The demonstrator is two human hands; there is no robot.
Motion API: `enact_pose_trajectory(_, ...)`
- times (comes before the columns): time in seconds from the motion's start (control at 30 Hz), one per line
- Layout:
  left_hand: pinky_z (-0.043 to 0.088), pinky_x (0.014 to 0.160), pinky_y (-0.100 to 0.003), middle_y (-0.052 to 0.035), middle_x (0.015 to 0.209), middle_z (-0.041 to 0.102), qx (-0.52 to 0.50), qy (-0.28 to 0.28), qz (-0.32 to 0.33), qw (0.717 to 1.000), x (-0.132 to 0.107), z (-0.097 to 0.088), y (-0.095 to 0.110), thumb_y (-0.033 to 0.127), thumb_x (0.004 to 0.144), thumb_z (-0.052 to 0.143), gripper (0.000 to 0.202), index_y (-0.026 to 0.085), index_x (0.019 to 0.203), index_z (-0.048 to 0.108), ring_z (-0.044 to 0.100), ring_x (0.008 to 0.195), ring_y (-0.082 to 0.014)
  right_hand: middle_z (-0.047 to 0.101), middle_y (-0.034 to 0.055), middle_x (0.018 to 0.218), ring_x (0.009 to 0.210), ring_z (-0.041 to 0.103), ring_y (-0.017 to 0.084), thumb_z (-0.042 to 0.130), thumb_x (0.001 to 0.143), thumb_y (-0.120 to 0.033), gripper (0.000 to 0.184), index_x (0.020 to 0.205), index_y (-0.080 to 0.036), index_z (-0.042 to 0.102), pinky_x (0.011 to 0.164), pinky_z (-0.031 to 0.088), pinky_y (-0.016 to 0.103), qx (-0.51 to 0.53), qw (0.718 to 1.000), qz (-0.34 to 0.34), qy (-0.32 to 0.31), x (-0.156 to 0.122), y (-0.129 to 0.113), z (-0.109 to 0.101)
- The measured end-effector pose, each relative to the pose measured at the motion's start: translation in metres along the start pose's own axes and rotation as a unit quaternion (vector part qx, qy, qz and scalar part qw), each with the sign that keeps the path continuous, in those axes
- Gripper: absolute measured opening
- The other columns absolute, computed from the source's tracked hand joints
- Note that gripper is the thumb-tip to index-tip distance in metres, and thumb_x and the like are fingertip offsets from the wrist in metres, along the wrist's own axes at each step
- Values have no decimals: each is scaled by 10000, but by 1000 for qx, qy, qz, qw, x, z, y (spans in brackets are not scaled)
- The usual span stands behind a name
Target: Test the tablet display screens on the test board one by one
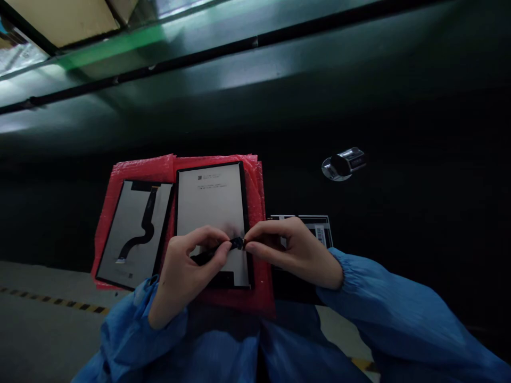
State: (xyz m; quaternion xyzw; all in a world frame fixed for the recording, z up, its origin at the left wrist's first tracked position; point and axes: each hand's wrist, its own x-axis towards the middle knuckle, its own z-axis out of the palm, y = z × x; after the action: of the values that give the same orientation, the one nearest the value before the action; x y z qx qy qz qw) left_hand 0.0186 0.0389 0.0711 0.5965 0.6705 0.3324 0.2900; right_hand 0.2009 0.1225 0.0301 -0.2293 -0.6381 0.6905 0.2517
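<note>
Over the lower part of a display panel [211, 205], my two hands meet fingertip to fingertip. My left hand [194, 263] is closed in a pinch on a black flex cable [236, 243]. Close against it, my right hand [293, 247] pinches the cable's small end; the exact piece between those fingertips is too small to make out. The panel lies white back up, with printed text near its top. A second display panel [138, 234] rests to its left, a curved black flex cable [147, 229] lying across its back.
Pink bubble-wrap sheets [257, 213] lie under both panels. Partly behind my right hand is a dark panel with a barcode label [320, 234]. A shiny clear-and-black item [344, 164] sits farther right on the dark table [399, 213]. A ledge [239, 80] crosses the back.
</note>
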Motion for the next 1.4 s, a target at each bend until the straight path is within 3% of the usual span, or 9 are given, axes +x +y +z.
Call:
enact_pose_trajectory(0.47, 454, 518, -173, 60, 611, 641, 79, 15, 15, 997, -1, -2, 2, 156, 793, 658, 106, 212, 703, 648, 564, 538, -82, 682, -4, 697, 582, 573, 74, 663, 847, -214, 91, 829, -139, 711, 490, 404, 178, -69, 997, -17, 27, 1, 2, 3)
enact_pose_trajectory(0.9, 530, 601, -162, 37, 739, 748, 46, -6, 35, 998, 0, 4, 3, 168, 818, 675, 78, 211, 766, 715, 681, 633, -101, 686, -4, 646, 540, 554, 68, 655, 837, -186, 101, 825, -136, 741, 498, 409, 174, -134, 989, -39, 51, 0, 6, 5)
enact_pose_trajectory(1.13, 545, 575, -181, 18, 700, 741, -13, -12, -18, 1000, 4, 2, 1, 179, 793, 670, 89, 201, 732, 729, 677, 605, -119, 675, -6, 672, 536, 532, 65, 669, 852, -252, 131, 824, -134, 718, 471, 377, 180, -60, 998, -18, 26, 0, 2, 3)
enact_pose_trajectory(1.4, 533, 556, -193, 14, 690, 732, -4, -33, -19, 999, 3, 3, 1, 205, 801, 664, 93, 199, 730, 724, 669, 597, -126, 659, -1, 688, 557, 519, 70, 706, 844, -361, 235, 830, -127, 719, 482, 375, 187, -16, 1000, 4, 15, 0, 3, 1)
